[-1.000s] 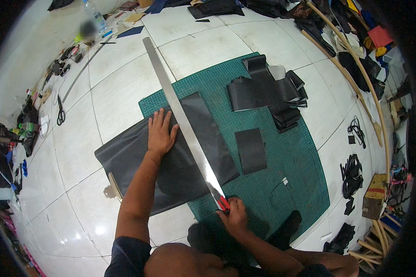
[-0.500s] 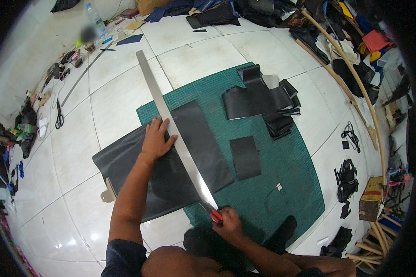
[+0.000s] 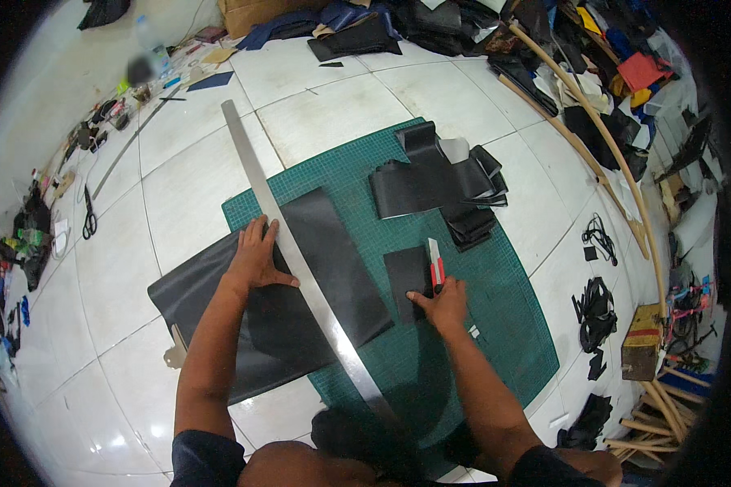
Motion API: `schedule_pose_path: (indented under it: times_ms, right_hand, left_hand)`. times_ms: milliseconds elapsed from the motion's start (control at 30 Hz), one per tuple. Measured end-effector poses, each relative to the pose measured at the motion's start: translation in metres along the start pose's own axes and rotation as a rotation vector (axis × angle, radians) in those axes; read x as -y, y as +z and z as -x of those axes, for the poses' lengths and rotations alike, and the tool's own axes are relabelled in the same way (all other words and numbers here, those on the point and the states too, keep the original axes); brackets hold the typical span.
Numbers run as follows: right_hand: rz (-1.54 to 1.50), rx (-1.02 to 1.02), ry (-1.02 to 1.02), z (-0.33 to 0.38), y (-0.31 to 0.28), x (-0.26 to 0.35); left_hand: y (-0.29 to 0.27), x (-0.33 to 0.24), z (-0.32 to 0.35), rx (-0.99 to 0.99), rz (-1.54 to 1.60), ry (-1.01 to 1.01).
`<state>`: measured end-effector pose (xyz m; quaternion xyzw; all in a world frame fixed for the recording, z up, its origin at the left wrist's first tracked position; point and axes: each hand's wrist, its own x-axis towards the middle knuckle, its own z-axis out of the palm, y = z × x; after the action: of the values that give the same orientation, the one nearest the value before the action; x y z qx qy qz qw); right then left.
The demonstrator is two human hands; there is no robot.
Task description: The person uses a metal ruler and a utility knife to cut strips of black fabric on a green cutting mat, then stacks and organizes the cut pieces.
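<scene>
My left hand [image 3: 257, 258] lies with fingers apart at the left edge of a long metal ruler [image 3: 330, 334], pressing on a large black sheet [image 3: 339, 260]. The ruler crosses the sheet at a slant. My right hand [image 3: 447, 303] is closed around a red cutter knife [image 3: 437, 265], its blade pointing away from me. That hand's thumb touches a small black rectangular piece [image 3: 405, 269], which rests on the green cutting mat [image 3: 508, 357]. The large sheet lies partly on the mat and partly over the tiles.
Cut black strips [image 3: 418, 187] are heaped on the mat's far part. Scissors [image 3: 89, 214] lie on the tiles at left. Long curved rods [image 3: 593, 101] and a small box [image 3: 642, 341] stand at right, near black cord bundles [image 3: 597, 312]. A clip [image 3: 175, 351] pokes from under the sheet.
My right hand has moved away from the ruler's near end, forward and right, carrying the knife to the small black piece. My left hand keeps its place on the sheet and ruler.
</scene>
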<state>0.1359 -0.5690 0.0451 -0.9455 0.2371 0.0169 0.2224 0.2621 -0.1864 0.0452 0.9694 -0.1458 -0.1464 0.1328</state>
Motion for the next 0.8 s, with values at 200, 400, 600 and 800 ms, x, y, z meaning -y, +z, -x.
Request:
schedule_pose_path:
  times_ms: [200, 400, 600, 800]
  right_hand:
    - [-0.223, 0.069, 0.116, -0.002, 0.003, -0.012]
    - [-0.612, -0.019, -0.034, 0.002, -0.049, 0.028]
    - [-0.826, 0.254, -0.089, -0.011, 0.004, 0.099]
    - [-0.526, 0.236, -0.245, -0.023, 0.075, 0.091]
  left_hand:
    - [0.002, 0.002, 0.001, -0.048, 0.028, 0.005]
    - [0.006, 0.004, 0.001, -0.03, -0.017, -0.038]
    - [-0.003, -0.006, -0.001, 0.036, 0.014, -0.087]
    - [0.004, -0.002, 0.001, -0.004, 0.028, -0.07]
